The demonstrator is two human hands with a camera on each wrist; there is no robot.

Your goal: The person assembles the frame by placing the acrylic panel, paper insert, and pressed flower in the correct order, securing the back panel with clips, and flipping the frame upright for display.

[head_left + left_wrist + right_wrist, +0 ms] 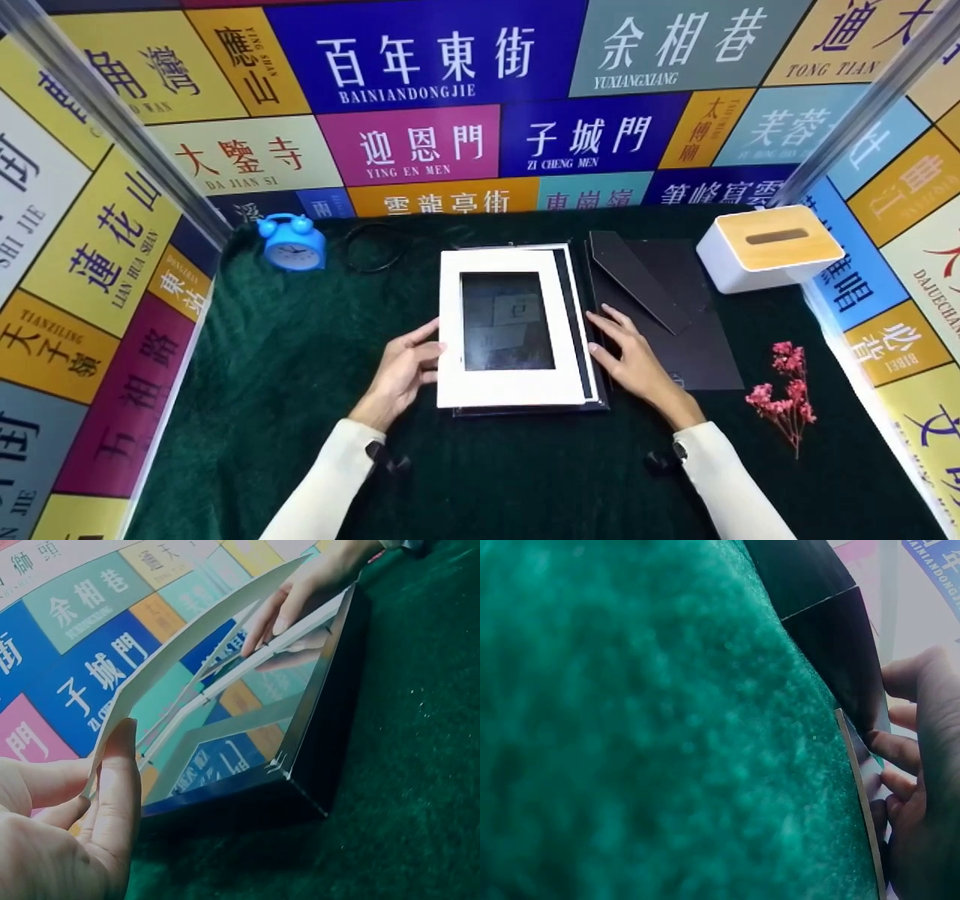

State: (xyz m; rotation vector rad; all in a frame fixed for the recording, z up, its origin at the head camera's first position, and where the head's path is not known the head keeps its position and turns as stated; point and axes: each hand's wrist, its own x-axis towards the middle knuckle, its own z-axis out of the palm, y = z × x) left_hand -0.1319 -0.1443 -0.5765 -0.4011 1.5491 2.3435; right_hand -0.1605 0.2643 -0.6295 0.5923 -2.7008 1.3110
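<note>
A white mat board [510, 388] with a rectangular window lies tilted over a dark picture frame [532, 412]. My left hand [401, 371] pinches the mat's left edge between thumb and fingers. In the left wrist view, that hand [67, 829] holds the white mat [150, 671] raised above the frame's reflective pane [300, 716]. On the opposite side, my right hand [630, 356] rests its extended fingers against the frame's right side. The right wrist view shows the fingers [900, 752] touching the frame's dark outer side [840, 652].
A black backing board [712, 345] with a stand leg [637, 285] lies right of the frame. Behind are a blue alarm clock [294, 244], a black cord loop [375, 266] and a tissue box [772, 251]. Pink dried flowers [784, 401] lie at the right on green cloth [300, 330].
</note>
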